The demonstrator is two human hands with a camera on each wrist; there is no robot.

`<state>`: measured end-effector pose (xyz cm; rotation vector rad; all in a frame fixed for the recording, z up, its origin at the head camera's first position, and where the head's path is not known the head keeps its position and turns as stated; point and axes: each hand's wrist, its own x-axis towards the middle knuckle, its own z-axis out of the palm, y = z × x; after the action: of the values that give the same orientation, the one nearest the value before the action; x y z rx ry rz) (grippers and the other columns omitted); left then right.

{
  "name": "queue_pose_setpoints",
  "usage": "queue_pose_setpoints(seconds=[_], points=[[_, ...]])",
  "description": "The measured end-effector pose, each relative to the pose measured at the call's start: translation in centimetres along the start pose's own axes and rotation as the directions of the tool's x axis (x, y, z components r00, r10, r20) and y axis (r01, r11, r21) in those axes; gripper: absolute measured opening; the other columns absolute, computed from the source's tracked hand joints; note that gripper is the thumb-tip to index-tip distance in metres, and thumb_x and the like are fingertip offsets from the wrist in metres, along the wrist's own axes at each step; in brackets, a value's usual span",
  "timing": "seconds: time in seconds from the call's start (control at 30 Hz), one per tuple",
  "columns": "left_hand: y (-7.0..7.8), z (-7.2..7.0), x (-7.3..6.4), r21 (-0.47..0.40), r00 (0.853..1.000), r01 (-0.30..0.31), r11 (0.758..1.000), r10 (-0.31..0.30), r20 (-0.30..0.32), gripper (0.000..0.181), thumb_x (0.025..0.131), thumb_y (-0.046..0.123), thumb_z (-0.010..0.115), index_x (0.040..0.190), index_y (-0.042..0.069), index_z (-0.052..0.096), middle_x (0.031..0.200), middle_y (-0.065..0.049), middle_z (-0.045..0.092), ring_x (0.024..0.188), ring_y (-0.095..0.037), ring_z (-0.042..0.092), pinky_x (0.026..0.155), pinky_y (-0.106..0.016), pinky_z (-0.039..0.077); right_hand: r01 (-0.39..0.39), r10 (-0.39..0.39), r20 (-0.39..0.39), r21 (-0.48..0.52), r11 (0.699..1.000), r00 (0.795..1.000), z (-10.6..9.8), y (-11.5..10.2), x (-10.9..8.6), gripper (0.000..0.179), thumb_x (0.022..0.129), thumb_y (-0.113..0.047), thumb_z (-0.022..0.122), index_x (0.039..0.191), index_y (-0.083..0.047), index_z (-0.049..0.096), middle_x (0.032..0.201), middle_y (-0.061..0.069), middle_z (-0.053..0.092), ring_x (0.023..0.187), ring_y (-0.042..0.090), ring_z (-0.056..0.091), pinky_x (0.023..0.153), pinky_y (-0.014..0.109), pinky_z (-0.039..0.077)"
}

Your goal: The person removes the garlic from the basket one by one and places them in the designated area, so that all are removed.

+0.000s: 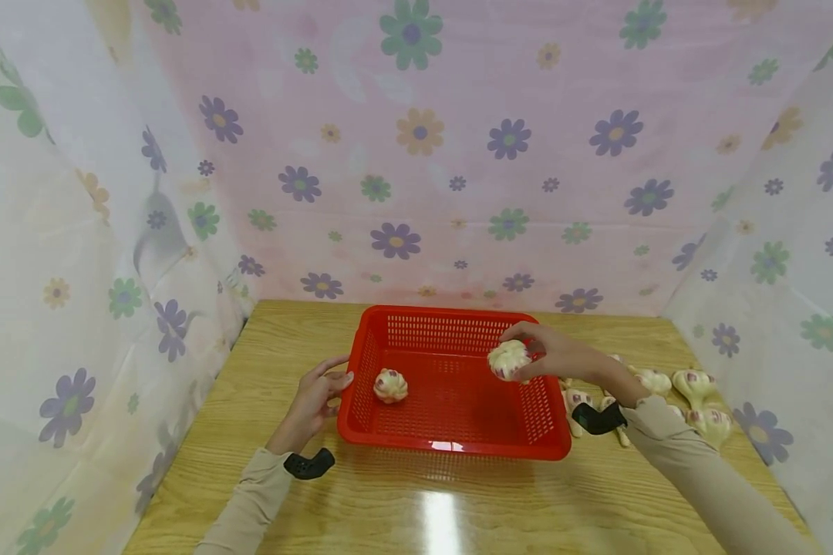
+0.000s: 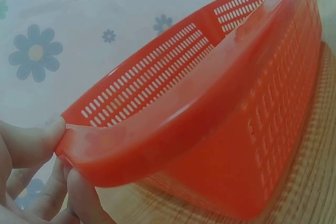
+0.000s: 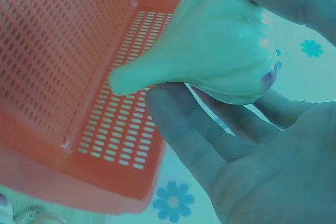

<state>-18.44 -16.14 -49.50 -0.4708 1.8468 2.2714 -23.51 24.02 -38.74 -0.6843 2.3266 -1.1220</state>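
Observation:
A red plastic basket (image 1: pixel 451 393) with slotted walls stands on the wooden table. My left hand (image 1: pixel 311 402) grips its left rim; in the left wrist view the thumb lies on top of the rim (image 2: pixel 173 129) and fingers curl beneath. Over the basket's right end, my right hand (image 1: pixel 558 356) holds a garlic bulb (image 1: pixel 507 360). The right wrist view shows this garlic bulb (image 3: pixel 215 40) between thumb and fingers, its stem pointing left toward the basket. Another garlic bulb (image 1: pixel 390 385) lies inside the basket, near the left wall.
Several more garlic bulbs (image 1: pixel 696 385) lie on the table (image 1: pixel 639 486) right of the basket, partly hidden by my right forearm. A flower-patterned cloth (image 1: pixel 458 208) hangs behind the table and along both sides.

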Motion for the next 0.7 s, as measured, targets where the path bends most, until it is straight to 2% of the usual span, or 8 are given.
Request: queue_pose_setpoints(seconds=[0.2, 0.43, 0.6, 0.7], points=[[-0.1, 0.0, 0.0, -0.017, 1.0, -0.007, 1.0, 0.008, 0.017, 0.042, 0.09, 0.011, 0.063, 0.131, 0.015, 0.055, 0.092, -0.003, 0.064, 0.07, -0.015, 0.059, 0.049, -0.027, 0.045, 0.02, -0.019, -0.012, 0.038, 0.999, 1.0, -0.6, -0.1, -1.3, 0.054, 0.081, -0.021, 0.075, 0.127, -0.014, 0.049, 0.133, 0.012, 0.043, 0.111, 0.032, 0.052, 0.084, 0.04, 0.048], [-0.2, -0.1, 0.1, -0.026, 1.0, -0.009, 1.0, 0.01, 0.029, 0.043, 0.09, 0.011, 0.063, 0.132, 0.014, 0.054, 0.093, -0.003, 0.063, 0.07, -0.014, 0.061, 0.048, -0.025, 0.044, 0.055, -0.053, -0.064, 0.031, 0.998, 0.997, -1.3, -0.7, -3.2, 0.053, 0.081, -0.021, 0.075, 0.128, -0.015, 0.05, 0.136, 0.012, 0.042, 0.103, 0.035, 0.054, 0.08, 0.044, 0.049], [-0.2, -0.1, 0.1, -0.027, 0.999, -0.011, 1.0, 0.012, 0.031, 0.044, 0.09, 0.01, 0.062, 0.132, 0.015, 0.054, 0.094, -0.001, 0.063, 0.071, -0.013, 0.061, 0.047, -0.025, 0.043, 0.044, -0.044, -0.111, -0.002, 0.999, 0.993, -1.8, -1.2, -4.3, 0.056, 0.08, -0.022, 0.076, 0.129, -0.02, 0.05, 0.14, 0.007, 0.04, 0.114, 0.035, 0.05, 0.086, 0.046, 0.047], [-0.2, -0.1, 0.1, -0.016, 1.0, -0.009, 1.0, 0.009, 0.029, 0.043, 0.09, 0.01, 0.061, 0.133, 0.015, 0.053, 0.096, -0.001, 0.062, 0.073, -0.013, 0.061, 0.048, -0.025, 0.043, 0.059, -0.064, -0.124, -0.047, 0.997, 0.99, -2.2, -1.5, -4.9, 0.056, 0.08, -0.02, 0.075, 0.129, -0.019, 0.05, 0.138, 0.008, 0.042, 0.113, 0.034, 0.05, 0.087, 0.046, 0.047]])
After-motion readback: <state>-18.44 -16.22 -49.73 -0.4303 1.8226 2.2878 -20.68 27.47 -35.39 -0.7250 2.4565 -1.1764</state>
